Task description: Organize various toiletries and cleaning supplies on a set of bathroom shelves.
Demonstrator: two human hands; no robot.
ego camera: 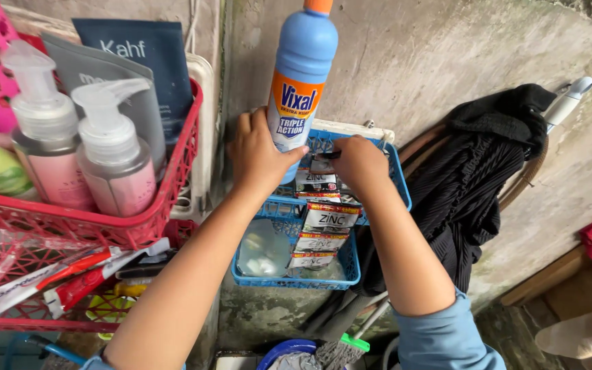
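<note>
A blue wire basket [385, 171] hangs on the concrete wall, and above its top tier stands a tall blue bottle [301, 75] with an orange cap. The left hand [258, 159] wraps the bottle's lower part, thumb across the front label and fingers [244, 125] curled behind. Beside it, the right hand [359, 163] pinches the top of a hanging strip of sachets [323, 219], fingers closed on it.

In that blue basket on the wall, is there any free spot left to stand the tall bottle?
The blue basket is crowded on its right side: a strip of sachets hangs there under the right hand. The left hand holds the blue bottle over the left part, between the basket's left wall and the sachets, which looks freer.
</note>
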